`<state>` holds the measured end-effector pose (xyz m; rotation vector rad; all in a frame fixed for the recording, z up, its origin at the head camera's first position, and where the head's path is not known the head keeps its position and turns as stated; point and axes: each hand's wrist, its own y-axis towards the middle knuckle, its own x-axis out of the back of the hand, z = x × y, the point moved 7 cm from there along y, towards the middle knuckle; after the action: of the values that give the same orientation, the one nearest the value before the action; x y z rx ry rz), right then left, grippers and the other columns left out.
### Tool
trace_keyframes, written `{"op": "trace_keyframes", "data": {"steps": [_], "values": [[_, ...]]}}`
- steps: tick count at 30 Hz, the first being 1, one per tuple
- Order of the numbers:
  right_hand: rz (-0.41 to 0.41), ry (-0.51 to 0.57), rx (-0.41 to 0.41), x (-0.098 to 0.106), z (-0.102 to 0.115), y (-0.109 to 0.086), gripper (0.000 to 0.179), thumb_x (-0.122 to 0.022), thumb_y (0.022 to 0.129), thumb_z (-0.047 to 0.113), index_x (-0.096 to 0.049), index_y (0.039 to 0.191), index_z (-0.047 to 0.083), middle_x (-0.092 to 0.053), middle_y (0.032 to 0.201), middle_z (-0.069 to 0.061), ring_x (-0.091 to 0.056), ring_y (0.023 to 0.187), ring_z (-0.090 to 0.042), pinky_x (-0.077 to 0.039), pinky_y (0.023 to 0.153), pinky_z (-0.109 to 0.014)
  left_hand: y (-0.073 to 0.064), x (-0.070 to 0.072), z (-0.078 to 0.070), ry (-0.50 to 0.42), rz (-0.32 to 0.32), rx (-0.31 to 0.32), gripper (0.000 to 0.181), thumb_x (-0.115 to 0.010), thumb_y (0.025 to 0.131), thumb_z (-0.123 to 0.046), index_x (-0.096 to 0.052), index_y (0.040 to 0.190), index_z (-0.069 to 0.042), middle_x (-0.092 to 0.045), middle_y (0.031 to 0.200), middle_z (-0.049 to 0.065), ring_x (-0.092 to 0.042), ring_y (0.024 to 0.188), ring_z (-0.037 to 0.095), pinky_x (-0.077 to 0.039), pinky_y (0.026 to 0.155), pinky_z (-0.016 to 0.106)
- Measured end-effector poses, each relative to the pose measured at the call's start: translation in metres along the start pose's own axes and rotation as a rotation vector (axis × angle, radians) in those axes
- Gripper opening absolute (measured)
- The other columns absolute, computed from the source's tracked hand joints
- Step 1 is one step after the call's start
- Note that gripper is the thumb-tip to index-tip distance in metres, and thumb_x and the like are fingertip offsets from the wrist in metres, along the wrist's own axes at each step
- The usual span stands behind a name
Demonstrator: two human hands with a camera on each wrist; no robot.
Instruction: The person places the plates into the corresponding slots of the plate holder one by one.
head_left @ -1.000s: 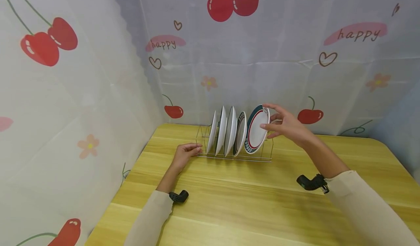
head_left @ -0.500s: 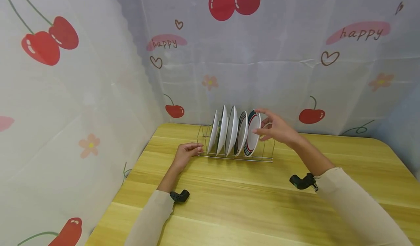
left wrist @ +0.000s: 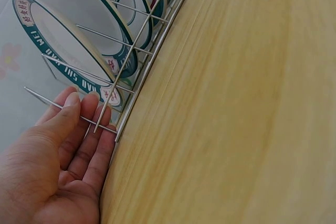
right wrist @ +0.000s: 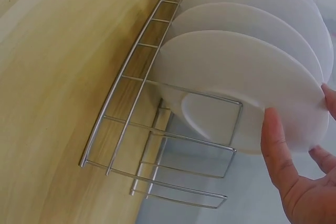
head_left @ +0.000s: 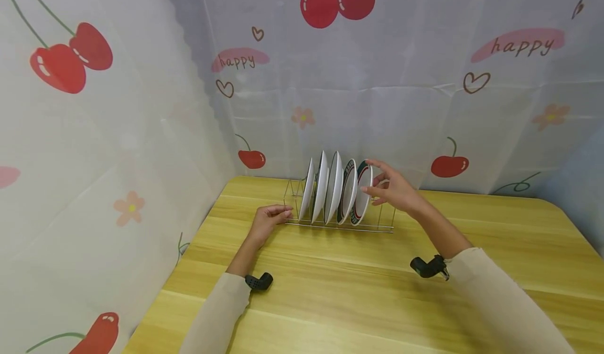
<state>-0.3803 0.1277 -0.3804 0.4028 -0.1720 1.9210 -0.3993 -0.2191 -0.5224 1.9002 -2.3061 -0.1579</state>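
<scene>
A wire dish rack (head_left: 384, 230) stands on the wooden table with several plates upright in a row. My left hand (head_left: 264, 225) pinches the end wire at the rack's left side; in the left wrist view, thumb and fingers meet around that wire. Beside it leans a white plate with a green lettered rim (left wrist: 55, 43). At the row's right end my right hand (head_left: 397, 190) holds a plate with a green and red band (head_left: 362, 203) by its edge. In the right wrist view the thumb touches its white underside (right wrist: 220, 61), and fingertips are at the rim.
Wire dividers (right wrist: 226, 153) stick up at the rack's right end, beyond the last plate. The table (head_left: 330, 291) stretches to the front and right. A cherry-patterned curtain (head_left: 377, 107) hangs close behind the rack and along the left.
My right hand has moved left and slightly down with the banded plate, which now stands in the rack close to its neighbour. My left hand has stayed at the rack's end.
</scene>
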Motion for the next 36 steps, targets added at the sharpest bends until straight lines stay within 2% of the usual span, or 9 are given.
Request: {"op": "trace_keyframes", "data": {"steps": [7,13,18,21,26,29,33,36], "values": [[-0.042,-0.041,0.007,0.002,-0.005,-0.007,0.08,-0.069,0.099,0.026,-0.022,0.163,0.022,-0.052,0.126,-0.028,-0.066,0.103,-0.044,-0.061,0.08,-0.05,0.0,0.0,0.0,0.002,-0.014,0.0,0.026,-0.071,0.095,-0.009,-0.072,0.115,0.008,-0.075,0.106,0.02,-0.074,0.091,0.017,-0.061,0.081,0.032],[-0.16,-0.057,-0.009,0.016,-0.021,-0.024,0.074,-0.059,0.104,0.037,-0.021,0.163,0.015,-0.05,0.14,-0.03,-0.059,0.118,-0.048,-0.059,0.086,-0.05,0.002,-0.001,0.001,0.003,-0.017,0.002,0.026,-0.071,0.096,-0.008,-0.072,0.115,0.01,-0.073,0.108,0.025,-0.074,0.091,0.016,-0.061,0.081,0.031],[-0.285,-0.091,-0.012,0.033,-0.034,-0.045,0.069,-0.056,0.106,0.033,-0.024,0.162,0.01,-0.051,0.137,-0.031,-0.058,0.117,-0.044,-0.061,0.079,-0.028,0.001,-0.001,0.001,0.002,-0.014,0.001,0.026,-0.071,0.096,-0.009,-0.072,0.115,0.008,-0.074,0.106,0.021,-0.074,0.091,0.016,-0.061,0.081,0.032],[-0.323,-0.111,-0.023,0.038,-0.042,-0.053,0.065,-0.056,0.106,0.027,-0.028,0.16,0.006,-0.054,0.132,-0.031,-0.06,0.115,-0.043,-0.061,0.077,-0.025,0.001,0.0,0.001,0.0,-0.011,0.001,0.025,-0.071,0.096,-0.01,-0.073,0.115,0.006,-0.075,0.105,0.018,-0.074,0.091,0.018,-0.061,0.082,0.033],[-0.298,-0.222,-0.1,0.038,-0.053,-0.057,0.058,-0.057,0.105,0.021,-0.038,0.152,-0.008,-0.064,0.12,-0.034,-0.068,0.1,-0.042,-0.063,0.075,-0.039,0.001,0.0,0.001,-0.013,-0.009,-0.001,0.023,-0.071,0.095,-0.009,-0.074,0.113,0.005,-0.076,0.103,0.015,-0.075,0.091,0.02,-0.062,0.082,0.035],[-0.255,-0.265,-0.133,0.033,-0.057,-0.058,0.05,-0.057,0.105,0.016,-0.047,0.142,-0.015,-0.067,0.112,-0.034,-0.07,0.09,-0.041,-0.063,0.071,-0.041,0.001,0.0,0.001,-0.022,-0.004,-0.007,0.024,-0.071,0.095,-0.009,-0.074,0.113,0.007,-0.076,0.102,0.014,-0.075,0.091,0.019,-0.062,0.082,0.035],[-0.247,-0.21,-0.146,0.029,-0.059,-0.059,0.037,-0.055,0.105,0.012,-0.059,0.129,-0.016,-0.07,0.101,-0.032,-0.073,0.082,-0.038,-0.063,0.069,-0.038,0.001,0.0,0.0,-0.041,-0.002,-0.013,0.027,-0.07,0.096,-0.01,-0.072,0.115,0.01,-0.077,0.099,0.012,-0.075,0.091,0.019,-0.061,0.083,0.035],[-0.24,-0.128,-0.167,0.027,-0.06,-0.058,0.036,-0.055,0.106,0.013,-0.061,0.124,-0.017,-0.07,0.096,-0.029,-0.074,0.082,-0.036,-0.063,0.072,-0.04,0.001,0.001,-0.002,-0.064,-0.011,-0.011,0.029,-0.07,0.097,-0.009,-0.07,0.116,0.012,-0.077,0.098,0.012,-0.075,0.091,0.02,-0.061,0.083,0.036]]}}
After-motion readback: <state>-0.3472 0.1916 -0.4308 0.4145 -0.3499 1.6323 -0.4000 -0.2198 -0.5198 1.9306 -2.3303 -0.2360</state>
